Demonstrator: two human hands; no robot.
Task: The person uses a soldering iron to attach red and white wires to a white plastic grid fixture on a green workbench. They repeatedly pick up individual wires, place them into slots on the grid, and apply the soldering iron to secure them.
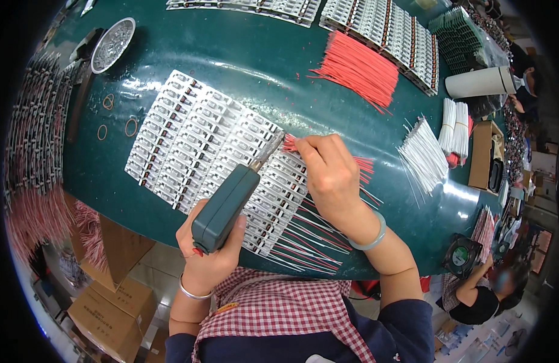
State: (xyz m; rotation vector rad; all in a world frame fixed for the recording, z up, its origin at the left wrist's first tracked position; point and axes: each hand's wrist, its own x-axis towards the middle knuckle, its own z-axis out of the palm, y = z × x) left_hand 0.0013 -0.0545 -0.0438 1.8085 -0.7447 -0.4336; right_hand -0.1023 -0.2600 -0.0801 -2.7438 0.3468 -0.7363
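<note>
My left hand (pixel 214 261) is wrapped round a dark green soldering gun (pixel 226 204). Its metal tip points up and right, at the upper right corner of a panel of small white parts in rows (pixel 198 136) lying tilted on the table. Beside that tip, my right hand (pixel 331 175) pinches a small bunch of red wires (pixel 289 143) by their ends, with more red ends showing behind the hand. Along the panel's lower right edge, red and white wires (pixel 312 245) fan out from the parts. My fingers partly hide where the tip and wires meet.
Loose red wires (pixel 358 71) and white wires (pixel 423 154) lie on the green table (pixel 255 78). A metal bowl (pixel 113 45) and rubber bands (pixel 102 132) are at left. More panels (pixel 382 33) stand at the back. A small black fan (pixel 462 255) and another person (pixel 476 302) are at right.
</note>
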